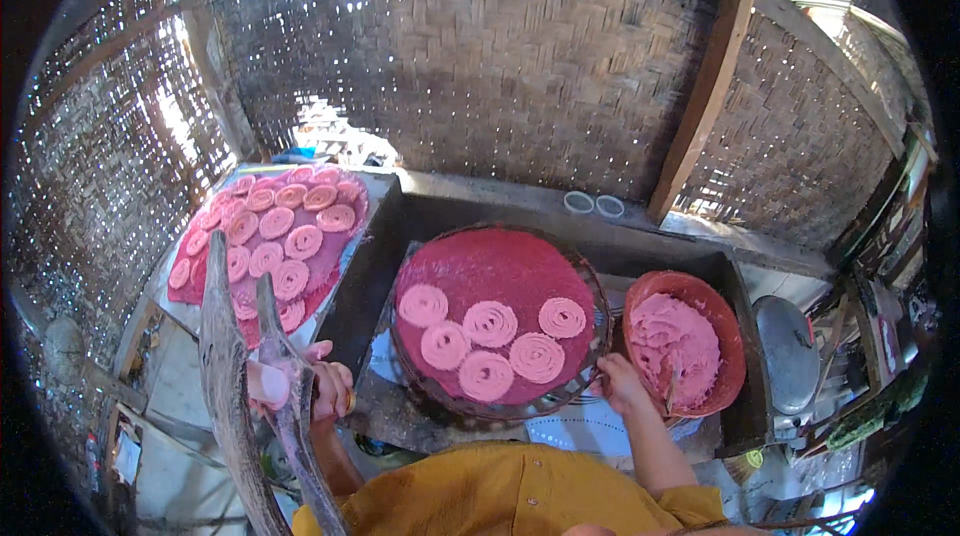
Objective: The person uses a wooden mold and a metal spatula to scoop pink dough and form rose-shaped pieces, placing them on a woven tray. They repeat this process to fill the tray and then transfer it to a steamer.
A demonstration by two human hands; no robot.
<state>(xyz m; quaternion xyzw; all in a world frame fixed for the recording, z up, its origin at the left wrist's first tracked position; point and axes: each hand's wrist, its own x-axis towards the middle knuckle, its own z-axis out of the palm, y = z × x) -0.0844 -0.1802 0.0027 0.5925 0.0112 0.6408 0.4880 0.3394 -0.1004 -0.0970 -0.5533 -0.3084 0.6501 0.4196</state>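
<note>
While a bowl (735, 336) holds pink paste (680, 341), a tray (603, 326) bears six spirals (538, 357).

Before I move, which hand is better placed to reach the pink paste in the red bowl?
Probably the right hand: it is close beside the red bowl and its pink paste. The left hand is by the grey wooden poles, across the round tray from the bowl.

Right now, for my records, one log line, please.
left hand: by weathered wood; right hand: by round tray; tray: pink spirals; red bowl: pink mixture
</note>
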